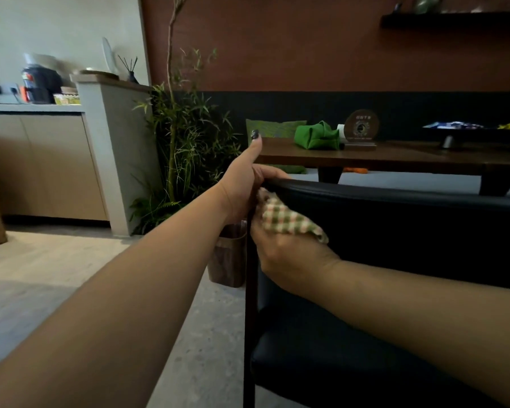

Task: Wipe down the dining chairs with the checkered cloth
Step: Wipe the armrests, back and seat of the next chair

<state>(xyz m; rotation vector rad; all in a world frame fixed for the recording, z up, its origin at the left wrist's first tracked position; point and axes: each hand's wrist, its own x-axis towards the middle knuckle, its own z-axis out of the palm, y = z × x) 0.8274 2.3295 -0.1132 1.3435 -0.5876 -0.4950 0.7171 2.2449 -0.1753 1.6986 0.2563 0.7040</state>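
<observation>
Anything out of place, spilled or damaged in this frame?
Nothing stands out. The left hand grips the black chair at its top corner; the right hand holds the checkered cloth against its back. No spill or damage shows.

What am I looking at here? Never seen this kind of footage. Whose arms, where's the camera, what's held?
No robot here: a person wears one wide-angle camera on the head, looking forward and down, so both bare arms reach in from the bottom. The left hand has its grip on the top corner of a black chair, fingers curled over the edge, thumb pointing up. The right hand holds the checkered cloth against the chair's back near that corner. Behind stands a dark table with a green bag, a round plaque and a tray. A plant stands to the left.
</observation>
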